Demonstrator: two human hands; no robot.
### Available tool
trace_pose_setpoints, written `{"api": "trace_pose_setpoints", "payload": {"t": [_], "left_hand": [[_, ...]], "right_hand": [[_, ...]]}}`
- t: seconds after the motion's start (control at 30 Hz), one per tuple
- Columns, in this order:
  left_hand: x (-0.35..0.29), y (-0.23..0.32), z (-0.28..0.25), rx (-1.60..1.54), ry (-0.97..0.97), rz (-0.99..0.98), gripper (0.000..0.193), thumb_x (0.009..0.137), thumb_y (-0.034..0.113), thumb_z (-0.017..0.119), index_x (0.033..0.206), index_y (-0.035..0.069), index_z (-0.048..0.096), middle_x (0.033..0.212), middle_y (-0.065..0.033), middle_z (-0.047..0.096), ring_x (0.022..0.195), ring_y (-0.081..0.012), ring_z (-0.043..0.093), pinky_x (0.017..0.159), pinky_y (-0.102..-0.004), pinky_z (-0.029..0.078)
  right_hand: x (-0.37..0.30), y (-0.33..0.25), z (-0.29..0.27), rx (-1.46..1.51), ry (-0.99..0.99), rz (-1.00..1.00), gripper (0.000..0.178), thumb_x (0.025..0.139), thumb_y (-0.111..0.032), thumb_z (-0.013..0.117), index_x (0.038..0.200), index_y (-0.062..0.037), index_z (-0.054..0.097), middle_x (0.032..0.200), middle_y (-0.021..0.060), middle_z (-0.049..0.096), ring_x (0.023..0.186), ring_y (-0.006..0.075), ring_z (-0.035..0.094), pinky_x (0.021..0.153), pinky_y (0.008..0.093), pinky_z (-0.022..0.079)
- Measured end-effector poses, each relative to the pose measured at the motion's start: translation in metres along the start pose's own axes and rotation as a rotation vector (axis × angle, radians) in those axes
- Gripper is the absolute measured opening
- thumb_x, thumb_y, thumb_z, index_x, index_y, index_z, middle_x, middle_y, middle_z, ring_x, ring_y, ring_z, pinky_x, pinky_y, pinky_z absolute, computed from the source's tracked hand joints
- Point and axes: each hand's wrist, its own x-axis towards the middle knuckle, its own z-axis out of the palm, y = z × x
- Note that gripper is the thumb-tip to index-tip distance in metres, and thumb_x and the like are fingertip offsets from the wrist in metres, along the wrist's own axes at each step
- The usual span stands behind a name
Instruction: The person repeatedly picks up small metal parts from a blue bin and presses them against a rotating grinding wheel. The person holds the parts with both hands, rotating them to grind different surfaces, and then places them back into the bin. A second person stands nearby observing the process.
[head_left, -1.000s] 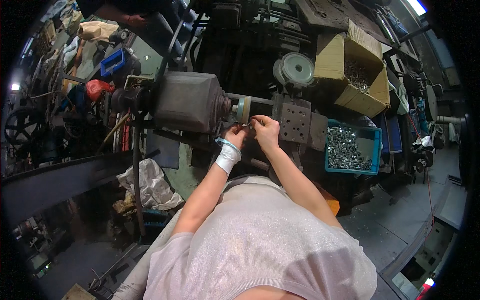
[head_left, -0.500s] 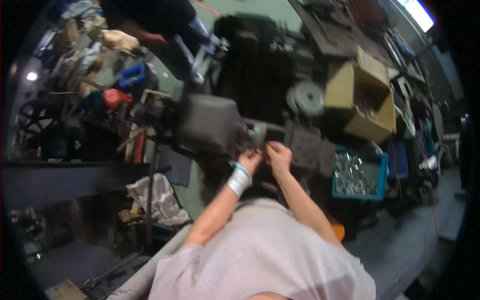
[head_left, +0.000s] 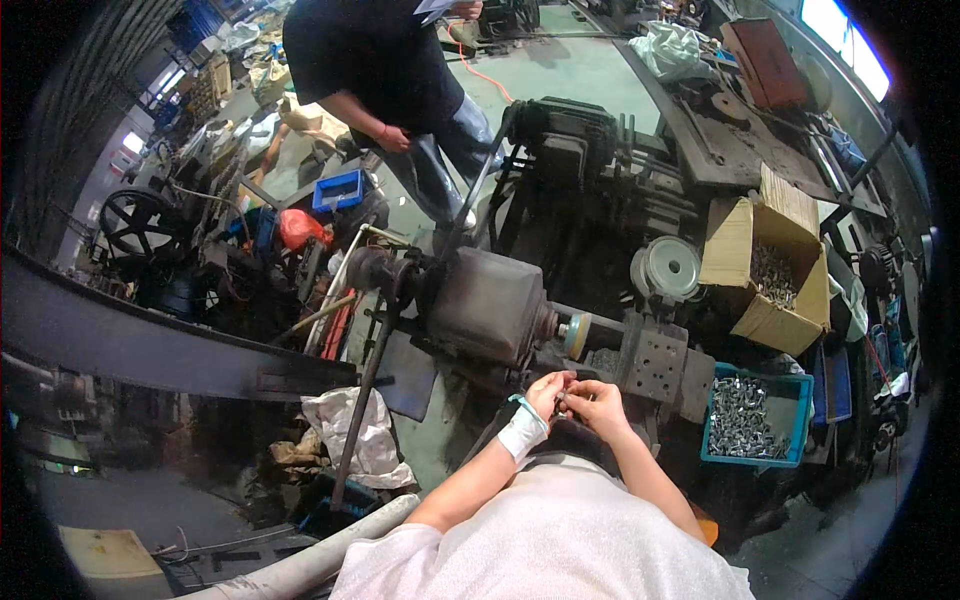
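My left hand (head_left: 545,394), with a white wrap and a pale green band at its wrist, is closed close to my body. My right hand (head_left: 599,410) meets it, its thumb and fingers pinched together. Between the fingertips of both shows a small greyish metal part (head_left: 562,397); its exact kind is too small to tell. Just beyond the hands, a round buffing wheel (head_left: 577,336) with a tan rim sits on the spindle of a dark lathe-like machine (head_left: 487,300). The hands are apart from the wheel.
A blue-green crate (head_left: 756,420) of shiny metal parts stands at right, below an open cardboard box (head_left: 728,243) holding more small parts. A drilled metal block (head_left: 657,366) and a round metal disc (head_left: 672,267) sit nearer. Another person (head_left: 375,70) stands beyond the machine.
My hands have come back from beside the wheel toward my body and closer together. The view has shifted, so the machine and crate sit lower, and the other person shows more fully.
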Motion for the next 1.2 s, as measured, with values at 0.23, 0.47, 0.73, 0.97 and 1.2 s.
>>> {"api": "trace_pose_setpoints", "payload": {"t": [0.23, 0.47, 0.73, 0.97, 1.2], "left_hand": [[0.002, -0.002, 0.001, 0.168, -0.050, 0.023, 0.034, 0.090, 0.031, 0.039, 0.103, 0.002, 0.051, 0.082, -0.0036, 0.055, 0.058, -0.0101, 0.050, 0.045, -0.0241, 0.043], [-0.016, 0.006, 0.003, 0.202, -0.127, 0.067, 0.032, 0.086, 0.031, 0.049, 0.107, 0.007, 0.054, 0.077, 0.0011, 0.055, 0.052, -0.0060, 0.043, 0.046, -0.0221, 0.041], [-0.003, -0.004, -0.011, 0.291, -0.143, 0.112, 0.024, 0.085, 0.023, 0.053, 0.103, 0.007, 0.056, 0.077, 0.0020, 0.057, 0.056, -0.0055, 0.048, 0.048, -0.0218, 0.044], [-0.009, 0.013, -0.001, 0.841, -0.058, 0.257, 0.018, 0.081, 0.019, 0.055, 0.090, 0.004, 0.060, 0.069, 0.0013, 0.058, 0.057, -0.0056, 0.049, 0.047, -0.0209, 0.043], [-0.003, 0.010, -0.001, 0.695, -0.039, 0.195, 0.018, 0.078, 0.018, 0.058, 0.090, 0.005, 0.061, 0.070, 0.0014, 0.058, 0.055, -0.0057, 0.050, 0.044, -0.0213, 0.043]], "right_hand": [[0.007, 0.022, -0.007, -0.248, 0.090, -0.244, 0.013, 0.076, -0.008, 0.059, 0.082, 0.0035, 0.060, 0.065, 0.0043, 0.059, 0.051, 0.0061, 0.050, 0.041, 0.0190, 0.034], [-0.001, -0.006, -0.014, 0.269, 0.051, 0.191, 0.019, 0.083, -0.018, 0.054, 0.081, 0.0010, 0.056, 0.054, 0.0001, 0.047, 0.040, 0.0061, 0.039, 0.033, 0.0188, 0.026], [0.000, -0.004, -0.015, 0.297, 0.015, 0.275, 0.020, 0.084, -0.020, 0.054, 0.077, -0.0017, 0.054, 0.055, -0.0006, 0.045, 0.041, 0.0066, 0.040, 0.033, 0.0176, 0.027], [0.005, 0.006, -0.013, 0.263, 0.139, 0.119, 0.017, 0.079, -0.017, 0.060, 0.082, -0.0004, 0.057, 0.056, -0.0004, 0.049, 0.041, 0.0060, 0.042, 0.034, 0.0178, 0.028], [0.017, 0.015, -0.014, 0.136, 0.261, 0.058, 0.018, 0.076, -0.016, 0.062, 0.077, 0.0014, 0.060, 0.058, 0.0025, 0.053, 0.041, 0.0073, 0.045, 0.034, 0.0203, 0.029]]}}
